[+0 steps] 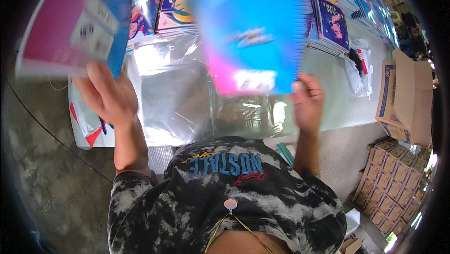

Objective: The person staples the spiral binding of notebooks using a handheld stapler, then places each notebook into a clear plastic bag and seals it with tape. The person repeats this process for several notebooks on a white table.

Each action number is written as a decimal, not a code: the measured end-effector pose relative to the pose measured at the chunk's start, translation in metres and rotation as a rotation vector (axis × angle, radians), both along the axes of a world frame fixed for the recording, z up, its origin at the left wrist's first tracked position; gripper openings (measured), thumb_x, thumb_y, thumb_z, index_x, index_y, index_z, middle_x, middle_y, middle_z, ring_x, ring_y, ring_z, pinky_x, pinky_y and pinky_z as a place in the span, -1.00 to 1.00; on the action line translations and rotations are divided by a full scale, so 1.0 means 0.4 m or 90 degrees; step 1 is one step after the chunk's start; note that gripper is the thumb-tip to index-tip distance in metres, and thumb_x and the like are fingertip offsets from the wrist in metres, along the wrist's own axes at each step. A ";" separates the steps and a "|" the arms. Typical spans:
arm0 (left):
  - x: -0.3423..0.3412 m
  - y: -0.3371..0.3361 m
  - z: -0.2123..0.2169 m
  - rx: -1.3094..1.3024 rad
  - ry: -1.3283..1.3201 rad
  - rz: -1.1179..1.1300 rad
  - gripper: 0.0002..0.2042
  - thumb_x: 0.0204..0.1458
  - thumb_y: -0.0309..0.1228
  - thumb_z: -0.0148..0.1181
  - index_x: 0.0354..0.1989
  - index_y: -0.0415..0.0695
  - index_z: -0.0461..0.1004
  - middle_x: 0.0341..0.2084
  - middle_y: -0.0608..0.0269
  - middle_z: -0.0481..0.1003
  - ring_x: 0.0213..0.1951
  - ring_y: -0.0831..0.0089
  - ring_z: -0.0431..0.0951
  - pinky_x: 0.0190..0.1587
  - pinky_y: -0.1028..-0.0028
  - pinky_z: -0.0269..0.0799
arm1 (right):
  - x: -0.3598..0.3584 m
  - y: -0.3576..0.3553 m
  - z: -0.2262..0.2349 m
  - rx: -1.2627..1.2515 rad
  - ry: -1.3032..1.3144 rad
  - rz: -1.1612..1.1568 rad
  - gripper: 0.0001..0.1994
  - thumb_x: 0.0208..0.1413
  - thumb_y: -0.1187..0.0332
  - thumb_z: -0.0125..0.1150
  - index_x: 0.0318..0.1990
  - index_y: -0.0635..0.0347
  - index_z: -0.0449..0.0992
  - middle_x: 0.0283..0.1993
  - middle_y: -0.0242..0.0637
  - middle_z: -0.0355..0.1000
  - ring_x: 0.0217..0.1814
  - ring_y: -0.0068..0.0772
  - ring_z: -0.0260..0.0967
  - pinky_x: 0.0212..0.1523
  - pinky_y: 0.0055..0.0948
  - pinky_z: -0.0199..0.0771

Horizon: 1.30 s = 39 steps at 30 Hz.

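My left hand [111, 95] is closed on the lower edge of a magenta and blue notebook [54, 31], lifted up at the far left and bearing a white label. My right hand [309, 101] pinches the bottom right corner of a second spiral notebook [253, 17], blue fading to pink, with a wire binding down its right side. Both notebooks are held up over the table and look smeared by motion. Under them lies a clear plastic sheet or bag [173, 97], shiny and wrinkled.
Stacks of notebooks with colourful illustrated covers [180, 7] line the back of the table, with another stack [333, 26] at right. Crumpled white plastic [356, 73] lies beside it. An opened cardboard box [408, 99] and piled cartons [389, 186] stand right. A dark cable [51, 136] crosses the floor.
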<state>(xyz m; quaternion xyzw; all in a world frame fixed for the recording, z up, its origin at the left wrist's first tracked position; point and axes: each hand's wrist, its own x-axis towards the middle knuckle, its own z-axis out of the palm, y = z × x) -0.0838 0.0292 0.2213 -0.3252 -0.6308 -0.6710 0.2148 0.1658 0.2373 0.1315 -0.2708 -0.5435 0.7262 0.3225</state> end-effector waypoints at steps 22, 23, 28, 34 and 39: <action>-0.216 0.269 -0.297 -0.783 0.214 -0.075 -0.34 -0.07 -0.29 0.20 0.23 -0.15 0.08 0.22 -0.02 0.09 0.22 0.04 0.12 0.21 0.20 0.07 | -0.515 0.295 -0.089 0.529 -0.721 -0.082 -0.08 -0.28 -0.17 0.32 0.11 0.44 0.20 0.05 0.10 0.30 0.18 0.07 0.14 0.12 -0.07 0.13; -0.224 0.286 -0.306 -0.862 0.214 -0.073 -0.34 -0.06 -0.26 0.18 0.23 -0.15 0.07 0.23 -0.04 0.05 0.22 0.04 0.11 0.20 0.20 0.08 | -0.536 0.306 -0.101 0.542 -0.740 -0.086 -0.03 -0.32 -0.19 0.33 0.13 0.43 0.17 0.06 0.09 0.29 0.20 0.08 0.12 0.13 -0.05 0.12; -0.174 0.226 -0.221 -0.817 0.140 -0.134 -0.53 -0.06 -0.30 0.15 0.06 -0.15 0.30 -0.07 0.03 0.40 -0.08 0.12 0.44 -0.15 0.28 0.40 | -0.552 0.352 -0.115 0.464 -0.689 -0.028 -0.08 -0.40 -0.07 0.44 0.06 0.38 0.17 0.05 0.18 0.25 0.16 0.09 0.16 0.11 -0.12 0.16; 0.146 0.045 -0.212 -0.746 0.206 -0.298 -0.40 -0.29 -0.18 0.33 0.02 -0.02 0.35 0.10 0.12 0.28 -0.13 0.19 0.48 -0.21 0.32 0.46 | -0.504 0.320 -0.097 0.535 -0.215 -0.224 -0.64 -0.08 0.46 0.24 -0.12 0.31 0.30 -0.11 0.01 0.37 -0.08 -0.06 0.35 -0.05 -0.25 0.30; 0.276 -0.100 -0.514 -0.780 0.195 -0.383 -0.27 -0.20 0.10 0.19 0.18 0.05 0.21 0.21 0.08 0.11 0.14 0.04 0.21 0.02 0.15 0.19 | -0.419 0.234 0.054 0.392 0.117 -0.175 -0.66 -0.03 0.51 0.21 -0.07 0.32 0.31 -0.13 -0.18 0.39 -0.12 -0.44 0.34 -0.10 -0.52 0.31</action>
